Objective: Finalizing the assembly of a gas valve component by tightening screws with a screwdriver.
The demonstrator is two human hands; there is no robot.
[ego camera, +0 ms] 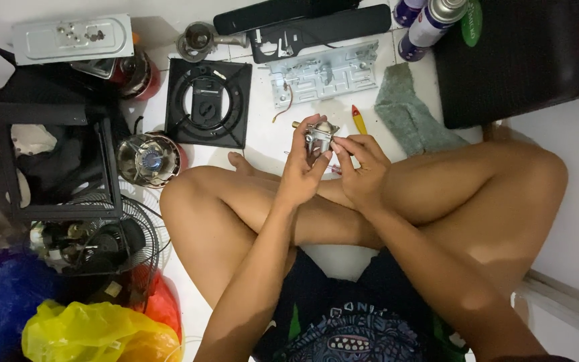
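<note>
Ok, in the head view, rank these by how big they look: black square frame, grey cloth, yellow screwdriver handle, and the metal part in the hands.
1. Black square frame
2. Grey cloth
3. Metal part, partly hidden by fingers and nearer the camera, so unsure
4. Yellow screwdriver handle

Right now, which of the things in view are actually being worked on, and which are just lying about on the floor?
In hand:
- small metal valve part, held up between left hand and right hand

Lying about:
- yellow-handled screwdriver
- grey cloth
- perforated metal bracket
- black square burner frame
- round burner head
- spray cans
- wire fan guard
- yellow plastic bag
</note>
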